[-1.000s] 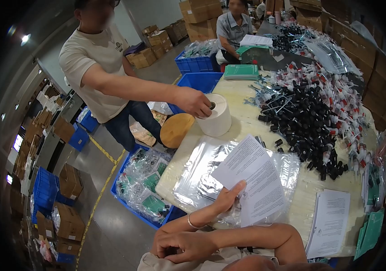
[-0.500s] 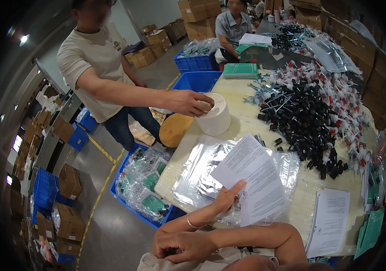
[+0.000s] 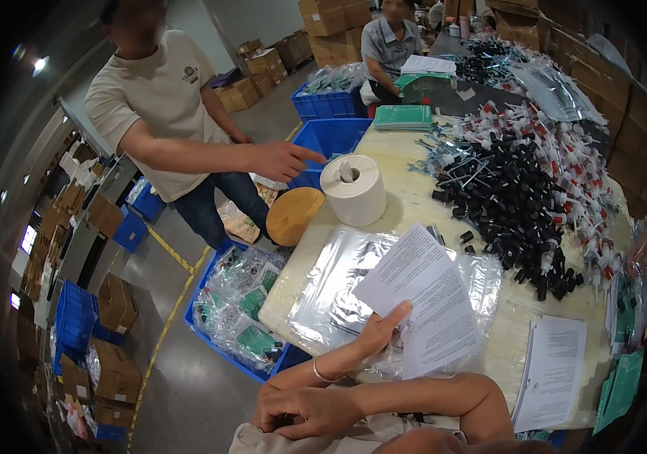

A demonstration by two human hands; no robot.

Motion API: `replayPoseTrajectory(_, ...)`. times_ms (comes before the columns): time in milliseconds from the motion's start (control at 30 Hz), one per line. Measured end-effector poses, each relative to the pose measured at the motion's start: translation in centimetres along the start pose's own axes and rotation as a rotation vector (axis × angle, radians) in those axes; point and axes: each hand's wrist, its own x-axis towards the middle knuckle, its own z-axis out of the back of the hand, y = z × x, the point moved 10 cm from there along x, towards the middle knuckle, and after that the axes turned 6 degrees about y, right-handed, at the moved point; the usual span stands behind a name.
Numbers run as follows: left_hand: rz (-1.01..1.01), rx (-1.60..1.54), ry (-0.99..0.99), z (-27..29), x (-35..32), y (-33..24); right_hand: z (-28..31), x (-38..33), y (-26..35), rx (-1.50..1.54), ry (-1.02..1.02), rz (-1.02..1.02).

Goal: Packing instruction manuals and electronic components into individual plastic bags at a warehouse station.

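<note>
My left hand (image 3: 384, 329), with a bangle at its wrist, pinches a few fanned printed paper sheets (image 3: 440, 333) between thumb and fingers. The sheets are held over clear plastic bags (image 3: 331, 276) on the table. My right forearm lies across the front of my body. At its end my right hand (image 3: 308, 412) rests by my left forearm with curled fingers, and nothing shows in them. Beyond the bags stands a white paper roll (image 3: 357, 200) with a loose end poking from its core. A standing person's hand (image 3: 293, 160) points toward the roll.
Heaps of black caps (image 3: 505, 204) and red-and-white parts (image 3: 573, 189) cover the table's right. A paper stack (image 3: 554, 371) lies near right, green booklets (image 3: 403, 117) at the far edge. A blue crate (image 3: 240, 310) of bagged goods stands left. Another person (image 3: 391, 49) sits beyond.
The standing person's hand has lifted off the roll and drawn back left, now with a finger stretched out. The roll's top is uncovered. Both my hands stay in place.
</note>
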Motion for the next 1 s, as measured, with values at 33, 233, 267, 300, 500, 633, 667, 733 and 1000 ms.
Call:
replayPoseTrajectory(33,0.013,0.01,-0.005,0.1,0.0,0.1,0.0,0.0,0.0,0.004,0.005,0.009)
replayPoseTrajectory(233,-0.015,0.035,-0.035,0.2,0.1,-0.2,0.1,0.0,0.0,-0.006,-0.015,0.04)
replayPoseTrajectory(267,-0.008,0.031,-0.035,0.2,0.2,-0.3,0.2,-0.1,0.1,-0.001,-0.02,0.04)
replayPoseTrajectory(300,0.006,0.029,0.0,0.0,0.3,-0.6,0.3,0.0,0.4,-0.006,-0.03,0.025)
replayPoseTrajectory(500,0.006,0.057,-0.055,-0.1,-0.1,-0.9,-0.1,-0.1,-0.8,-0.012,0.023,0.007)
replayPoseTrajectory(633,0.048,0.006,-0.024,-0.2,-0.3,-0.5,-0.2,-0.1,-0.1,-0.07,0.034,0.003)
replayPoseTrajectory(667,0.085,0.025,-0.006,-0.5,-0.6,-0.3,-0.8,-0.1,-0.2,-0.149,0.075,-0.026)
replayPoseTrajectory(733,0.094,-0.021,0.012,-0.3,0.4,0.0,-0.6,0.0,-1.0,-0.086,0.069,-0.011)
replayPoseTrajectory(1000,0.044,0.003,-0.021,0.1,-0.3,0.4,-0.4,0.0,-0.4,-0.082,0.037,-0.004)
